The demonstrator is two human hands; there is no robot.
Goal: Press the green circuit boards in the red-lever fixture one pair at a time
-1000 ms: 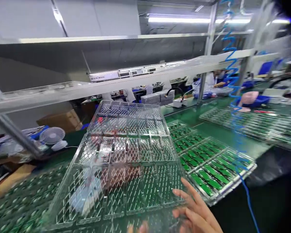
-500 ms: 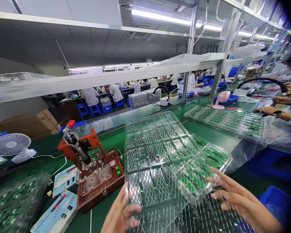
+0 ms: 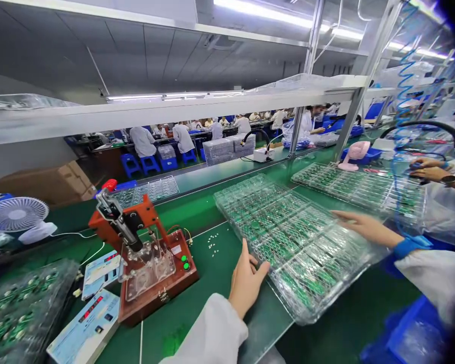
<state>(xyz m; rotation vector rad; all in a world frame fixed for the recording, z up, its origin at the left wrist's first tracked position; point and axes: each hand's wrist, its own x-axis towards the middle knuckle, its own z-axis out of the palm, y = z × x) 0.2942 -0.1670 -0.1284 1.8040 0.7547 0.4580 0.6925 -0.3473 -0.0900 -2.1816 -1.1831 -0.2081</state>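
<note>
Clear tray, in the head view, lies over rows of green circuit boards at the near edge of the green bench. The left hand, fingers parted, touches its left edge; the right hand, open, rests by its right. Covering seems done; whether any squaring-up is left, I cannot tell

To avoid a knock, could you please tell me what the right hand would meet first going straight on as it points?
Most likely the clear plastic tray: the right hand points leftward across it. Whether its fingers already touch it or hover just above is hard to tell.
</note>
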